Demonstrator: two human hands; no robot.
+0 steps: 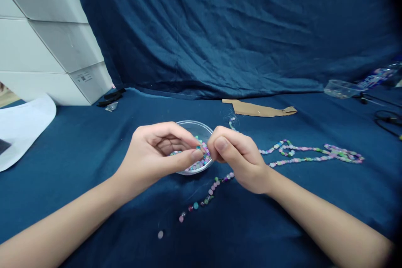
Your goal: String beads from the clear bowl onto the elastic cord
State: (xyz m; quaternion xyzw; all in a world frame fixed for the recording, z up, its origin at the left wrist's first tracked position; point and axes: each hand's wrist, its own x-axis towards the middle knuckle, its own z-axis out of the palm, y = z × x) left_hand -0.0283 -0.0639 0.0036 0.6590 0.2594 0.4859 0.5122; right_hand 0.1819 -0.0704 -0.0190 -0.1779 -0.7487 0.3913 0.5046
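1. Two bare hands above a cloth-covered desk (pixel 94 150). Left fingers (pixel 182 161) nearly closed, thumb and forefinger pinching a small teal bead (pixel 198 148).
2. Right fingers (pixel 223 145) curled in tight, thumb pressed on forefinger, just beside the left fingertips; cannot tell what lies inside the grip.
3. Round clear plastic bowl (pixel 195 122) beneath and partly behind both sets of fingers; small pastel beads (pixel 192 167) inside.
4. Long multicoloured bead strand (pixel 314 159), looped, right of the right fingers; its left part is hidden by that hand.
5. Line of larger pink, teal and dark round beads (pixel 210 192), nearer the wearer than the fingers. One loose pale oval bead (pixel 160 234), closer still and to the left.
6. Flat brown cardboard strip (pixel 257 109) beyond the right fingers. Stacked white boxes (pixel 47 46) far left; clear plastic tub (pixel 341 88) far right.
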